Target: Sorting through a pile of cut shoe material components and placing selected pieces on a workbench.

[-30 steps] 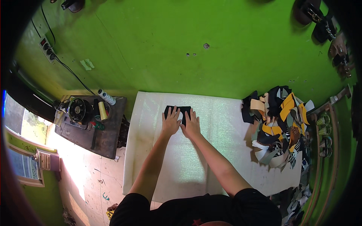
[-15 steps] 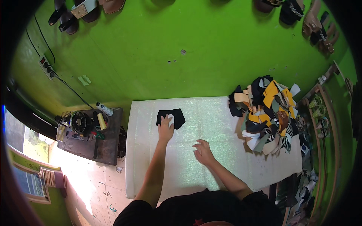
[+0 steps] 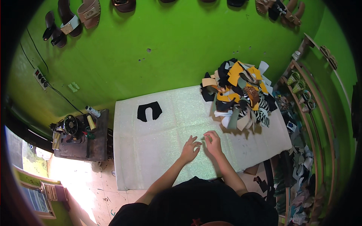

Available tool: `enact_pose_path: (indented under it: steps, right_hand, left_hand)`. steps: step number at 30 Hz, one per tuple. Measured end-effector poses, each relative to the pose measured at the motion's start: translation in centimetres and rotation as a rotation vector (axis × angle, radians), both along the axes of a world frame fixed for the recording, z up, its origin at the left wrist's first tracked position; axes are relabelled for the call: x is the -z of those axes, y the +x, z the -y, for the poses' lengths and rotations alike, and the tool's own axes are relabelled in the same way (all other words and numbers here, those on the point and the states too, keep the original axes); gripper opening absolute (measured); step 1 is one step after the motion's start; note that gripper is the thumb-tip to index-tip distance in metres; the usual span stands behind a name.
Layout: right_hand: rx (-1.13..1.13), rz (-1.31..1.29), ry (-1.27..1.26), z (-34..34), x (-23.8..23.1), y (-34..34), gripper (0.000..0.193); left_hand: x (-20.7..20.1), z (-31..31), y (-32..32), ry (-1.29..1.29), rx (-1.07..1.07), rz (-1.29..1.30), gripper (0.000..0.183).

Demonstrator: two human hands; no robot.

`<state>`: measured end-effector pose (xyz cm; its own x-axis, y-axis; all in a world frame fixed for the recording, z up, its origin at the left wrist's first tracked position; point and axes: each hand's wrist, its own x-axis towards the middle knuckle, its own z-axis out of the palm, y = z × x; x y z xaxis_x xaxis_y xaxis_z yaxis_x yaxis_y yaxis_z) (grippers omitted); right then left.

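Over the near middle of the white-covered table [image 3: 151, 150] my two hands are close together but apart. My left hand [image 3: 191, 150] has its fingers loosely spread, and nothing shows in it. Beside it, my right hand [image 3: 213, 144] is half curled, thumb and fingers apart, with nothing visible in its grasp. Farther left lies a flat black cut piece [image 3: 157, 110] with a U-shaped opening that looks white inside; neither hand touches it. A heap of cut material scraps [image 3: 241, 94] in black, yellow, beige, grey-green and zebra stripe covers the table's far right.
At left, a sewing machine [image 3: 70, 125] and thread cones [image 3: 91, 122] stand on a dark small table [image 3: 98, 147]. Sandals [image 3: 89, 14] line the green wall [image 3: 173, 56] above. A wooden rack [image 3: 305, 88] with shoes stands at right, more scraps [image 3: 299, 165] beside it.
My left hand has left the black piece and moved right and nearer to me, beside my right hand. The black piece stays on the table. The view has shifted toward the right.
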<state>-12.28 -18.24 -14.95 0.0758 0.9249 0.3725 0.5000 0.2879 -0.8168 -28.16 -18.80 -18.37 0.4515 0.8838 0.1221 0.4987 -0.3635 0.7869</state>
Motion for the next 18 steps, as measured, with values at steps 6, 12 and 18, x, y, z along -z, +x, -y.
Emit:
enact_pose_path:
  steps: [6, 12, 18]
  right_hand:
    - [0.058, -0.072, 0.014, 0.3, -3.7, 4.7, 0.009]
    - [0.136, -0.149, 0.131, -2.0, -8.7, 9.5, 0.01]
    - [0.211, -0.192, 0.314, -5.6, -12.9, 15.4, 0.01]
  left_hand:
    - [-2.0, -2.4, 2.2, 0.024, -0.108, 0.095, 0.022]
    - [-5.7, -9.1, 7.4, 0.216, -0.052, 0.094, 0.025]
    - [-10.2, -15.0, 13.4, 0.349, -0.017, 0.1, 0.035]
